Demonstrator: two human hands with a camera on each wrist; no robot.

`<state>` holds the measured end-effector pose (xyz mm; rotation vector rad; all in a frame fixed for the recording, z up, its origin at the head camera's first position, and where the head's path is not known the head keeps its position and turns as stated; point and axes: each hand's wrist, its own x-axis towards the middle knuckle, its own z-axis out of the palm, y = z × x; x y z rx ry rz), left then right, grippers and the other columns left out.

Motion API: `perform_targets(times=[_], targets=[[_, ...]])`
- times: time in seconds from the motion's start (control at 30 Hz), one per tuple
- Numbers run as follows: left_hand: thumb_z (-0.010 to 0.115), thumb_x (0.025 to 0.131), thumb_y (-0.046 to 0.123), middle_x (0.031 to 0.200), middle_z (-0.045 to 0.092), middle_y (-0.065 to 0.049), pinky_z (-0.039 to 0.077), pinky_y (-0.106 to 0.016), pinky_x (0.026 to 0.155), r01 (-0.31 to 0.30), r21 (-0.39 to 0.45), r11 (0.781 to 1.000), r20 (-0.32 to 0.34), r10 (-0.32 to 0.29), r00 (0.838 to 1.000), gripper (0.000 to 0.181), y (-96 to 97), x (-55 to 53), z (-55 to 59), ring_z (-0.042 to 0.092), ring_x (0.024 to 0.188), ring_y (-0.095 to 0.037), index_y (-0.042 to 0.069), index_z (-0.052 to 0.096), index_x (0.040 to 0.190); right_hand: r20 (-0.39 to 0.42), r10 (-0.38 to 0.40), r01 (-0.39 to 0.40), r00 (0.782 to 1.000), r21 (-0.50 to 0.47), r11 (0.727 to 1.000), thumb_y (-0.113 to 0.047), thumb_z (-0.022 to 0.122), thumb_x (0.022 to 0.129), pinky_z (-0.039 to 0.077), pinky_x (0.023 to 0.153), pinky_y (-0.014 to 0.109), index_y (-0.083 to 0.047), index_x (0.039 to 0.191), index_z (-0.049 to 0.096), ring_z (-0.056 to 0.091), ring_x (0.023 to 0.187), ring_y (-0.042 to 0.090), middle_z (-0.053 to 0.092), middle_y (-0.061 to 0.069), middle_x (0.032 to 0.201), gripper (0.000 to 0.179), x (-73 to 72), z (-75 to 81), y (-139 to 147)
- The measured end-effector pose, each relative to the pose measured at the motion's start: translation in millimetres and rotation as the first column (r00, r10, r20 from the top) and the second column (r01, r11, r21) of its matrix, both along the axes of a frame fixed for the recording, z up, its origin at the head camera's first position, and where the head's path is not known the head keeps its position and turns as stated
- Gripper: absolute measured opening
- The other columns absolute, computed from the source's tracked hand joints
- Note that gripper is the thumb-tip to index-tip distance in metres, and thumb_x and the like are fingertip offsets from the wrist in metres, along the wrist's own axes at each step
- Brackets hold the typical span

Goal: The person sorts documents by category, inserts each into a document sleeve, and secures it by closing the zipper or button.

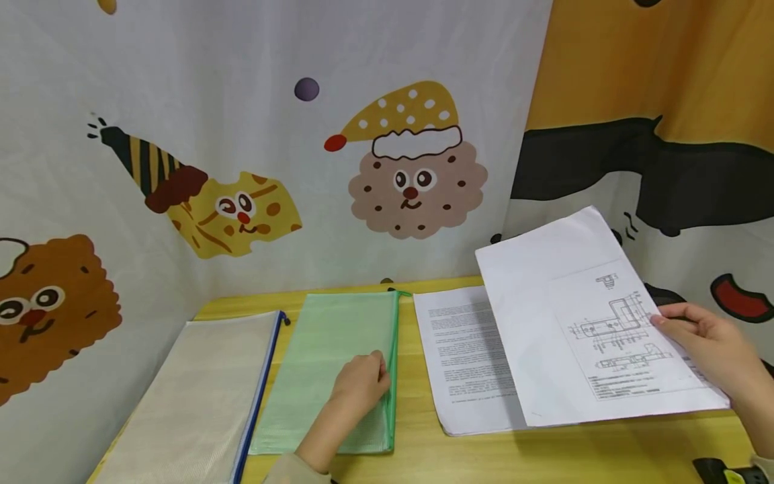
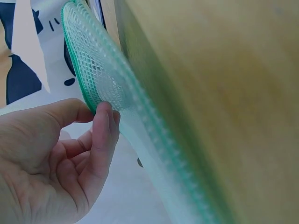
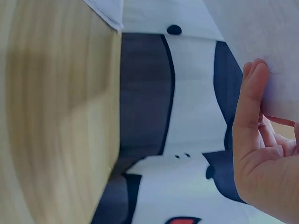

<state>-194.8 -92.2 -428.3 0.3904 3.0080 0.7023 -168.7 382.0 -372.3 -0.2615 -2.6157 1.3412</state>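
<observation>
My left hand (image 1: 358, 388) pinches the upper layer of a green mesh zipper pouch (image 1: 326, 339) at its right, zippered edge. In the left wrist view, thumb and fingertips grip the green zipper edge (image 2: 74, 56), and the mouth gapes beside them. Raised at the right, a sheet of paper (image 1: 538, 323) printed with a technical drawing is held by my right hand (image 1: 719, 349), thumb on its face and fingers behind. Its left part overlaps a stack of printed pages (image 1: 459, 356) on the table and hides much of it.
Left of the green pouch lies a pale mesh pouch (image 1: 193, 396) with a blue zipper. The wooden table (image 1: 417, 440) ends against a curtain (image 1: 272, 54) with cartoon biscuits. A dark object (image 1: 710, 468) shows near my right wrist.
</observation>
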Motion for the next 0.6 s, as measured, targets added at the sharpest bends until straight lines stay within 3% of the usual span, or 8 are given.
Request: perform_targets(times=[0.13, 0.27, 0.6], targets=[[0.056, 0.088, 0.009, 0.058, 0.041, 0.002, 0.029, -0.022, 0.043, -0.001, 0.006, 1.0, -0.007, 0.001, 1.0, 0.021, -0.3, -0.7, -1.7, 0.034, 0.048, -0.011, 0.012, 0.045, 0.071, 0.038, 0.037, -0.037, 0.999, 0.0, 0.999, -0.04, 0.046, 0.097, 0.055, 0.051, 0.037, -0.001, 0.117, 0.045, 0.067, 0.06, 0.026, 0.064, -0.007, 0.076, 0.043, 0.1, -8.8, -13], [0.056, 0.089, 0.009, 0.057, 0.041, 0.002, 0.029, -0.022, 0.043, 0.0, 0.011, 1.0, -0.011, 0.0, 1.0, 0.021, -0.3, -1.2, -3.3, 0.034, 0.048, -0.01, 0.013, 0.045, 0.071, 0.078, 0.081, -0.079, 0.994, -0.028, 0.996, -0.045, 0.047, 0.096, 0.055, 0.053, 0.038, -0.003, 0.121, 0.043, 0.068, 0.062, 0.028, 0.066, 0.001, 0.081, 0.049, 1.1, -15.3, -24], [0.055, 0.088, 0.007, 0.058, 0.041, 0.001, 0.03, -0.022, 0.043, -0.005, 0.011, 1.0, -0.013, 0.006, 1.0, 0.02, -0.2, -1.1, -2.1, 0.035, 0.048, -0.011, 0.012, 0.045, 0.071, 0.153, 0.182, -0.166, 0.971, -0.113, 0.98, -0.043, 0.047, 0.097, 0.055, 0.053, 0.037, -0.002, 0.123, 0.045, 0.067, 0.063, 0.029, 0.065, 0.008, 0.084, 0.049, -5.0, -29.0, -46]])
